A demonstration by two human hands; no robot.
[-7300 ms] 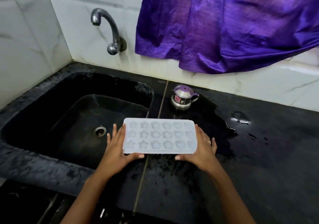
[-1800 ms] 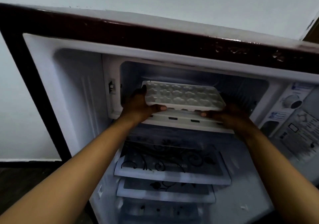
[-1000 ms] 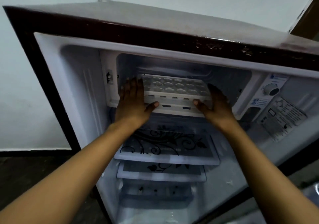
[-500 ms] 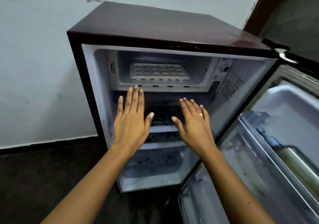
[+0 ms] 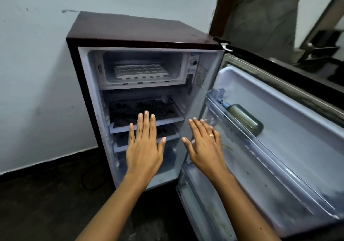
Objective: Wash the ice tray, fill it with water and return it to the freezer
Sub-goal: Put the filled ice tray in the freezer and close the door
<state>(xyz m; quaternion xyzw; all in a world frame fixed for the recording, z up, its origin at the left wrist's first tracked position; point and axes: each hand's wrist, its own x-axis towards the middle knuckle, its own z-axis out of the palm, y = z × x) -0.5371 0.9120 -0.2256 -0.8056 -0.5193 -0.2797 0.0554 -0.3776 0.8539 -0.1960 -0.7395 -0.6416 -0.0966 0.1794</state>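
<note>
Looking at the head view: the ice tray (image 5: 140, 71) sits flat in the freezer box (image 5: 175, 62), upper middle of frame, with its long side running left-right, well above both hands. The left hand (image 5: 144, 147) and right hand (image 5: 204, 147) hover empty, fingers (image 5: 146, 123) straight and slightly spread. The open door (image 5: 290, 121) is lower right, so I'd guess the right hand's nearer for shutting it.

This looks like a room in a home. A small fridge (image 5: 141, 30) stands on a dark floor (image 5: 46, 194) against a pale painted wall (image 5: 37, 73). Its open door (image 5: 297, 129) holds a bottle (image 5: 245, 119). Inside are shelves (image 5: 167, 120) with a flower pattern and, at the top, a freezer box (image 5: 145, 57) with an ice tray (image 5: 139, 70). A wooden door frame (image 5: 216, 8) is at the upper right.
</note>
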